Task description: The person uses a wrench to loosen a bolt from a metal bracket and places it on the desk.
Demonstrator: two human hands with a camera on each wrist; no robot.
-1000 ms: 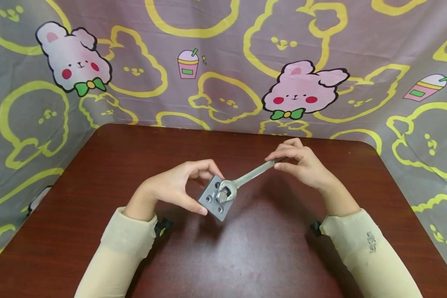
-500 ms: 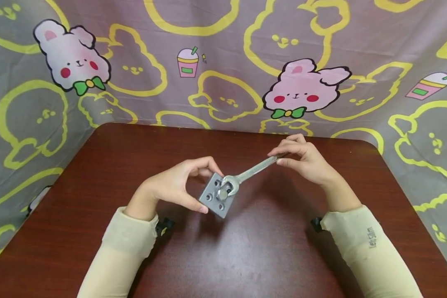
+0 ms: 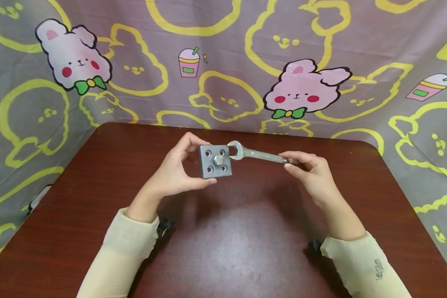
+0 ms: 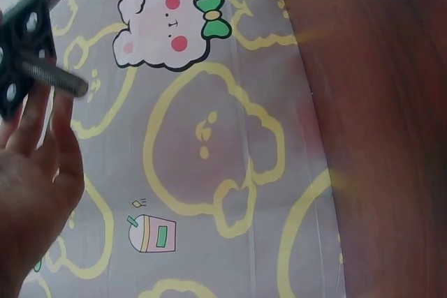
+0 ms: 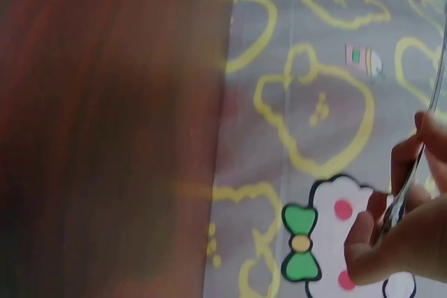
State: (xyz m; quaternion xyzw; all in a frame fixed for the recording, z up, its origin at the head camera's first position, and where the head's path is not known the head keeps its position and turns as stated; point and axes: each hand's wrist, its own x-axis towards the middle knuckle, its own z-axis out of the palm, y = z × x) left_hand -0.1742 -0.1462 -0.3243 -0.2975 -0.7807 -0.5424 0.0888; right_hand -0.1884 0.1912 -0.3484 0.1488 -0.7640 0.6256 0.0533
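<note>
Grey plate (image 3: 210, 161), gripped edge to edge by the left hand (image 3: 172, 171), could slip if the wrench (image 3: 258, 155) pinched in the right hand (image 3: 314, 174) knocks it.

Long cream fabric sleeves (image 3: 113, 256), the right with dark lettering (image 3: 379, 269), end in wide cuffs (image 3: 133, 232); black attachments (image 3: 165, 227), the left yellow-marked, sit beside them.

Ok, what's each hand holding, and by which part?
Left hand: the grey plate, by its top and bottom edges. Right hand: the wrench, by the handle end away from the plate.
</note>
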